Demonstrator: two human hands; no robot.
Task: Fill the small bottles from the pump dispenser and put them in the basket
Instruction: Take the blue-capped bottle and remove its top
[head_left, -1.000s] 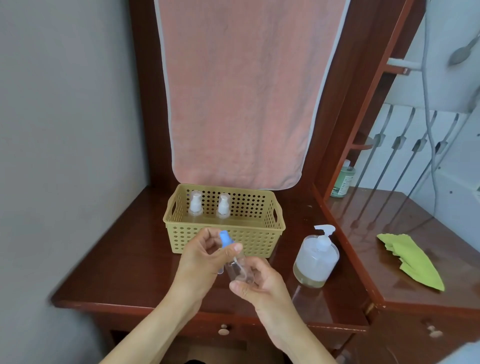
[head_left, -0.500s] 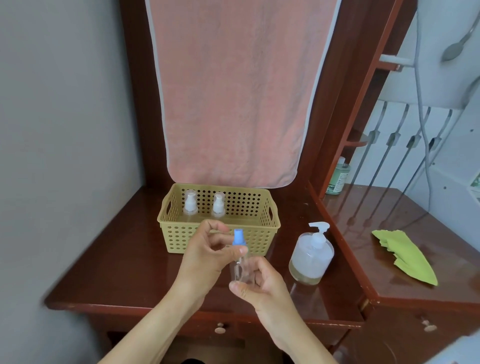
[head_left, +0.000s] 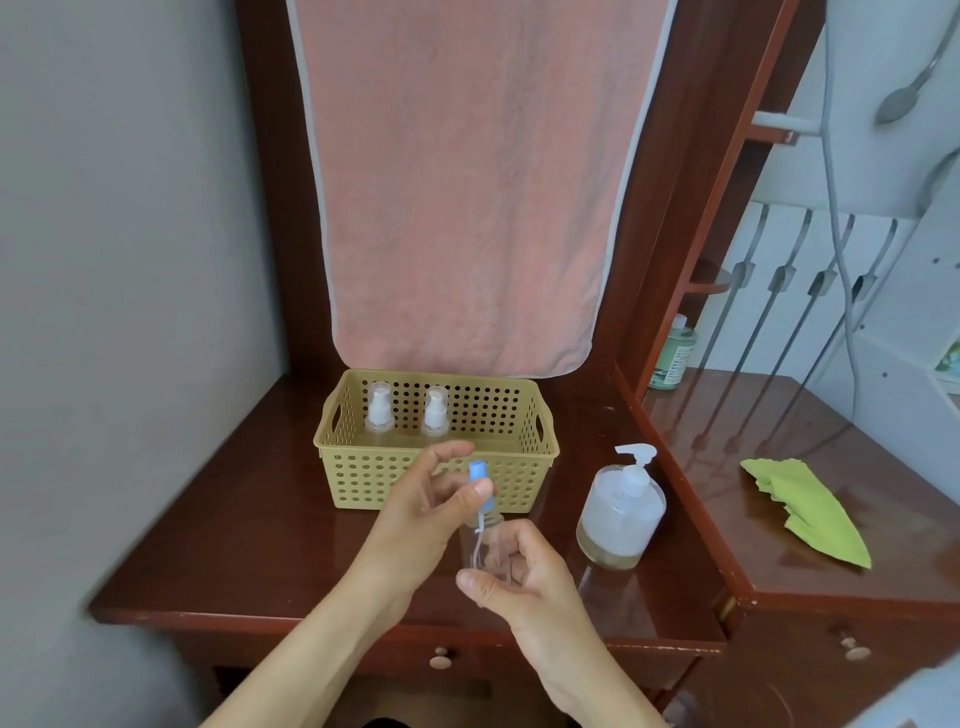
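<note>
Right hand grips small clear plastic bottle; left hand just above pinches its blue spray cap.

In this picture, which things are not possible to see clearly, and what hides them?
All in the head view:
- Clear small bottle: its base and any fill level, covered by the right hand.
- Blue spray cap: whether it is screwed on or lifted off, partly covered by the left hand.
- Two bottles in the basket: lower parts hidden behind its front wall.
- Green bottle: label too small.
</note>
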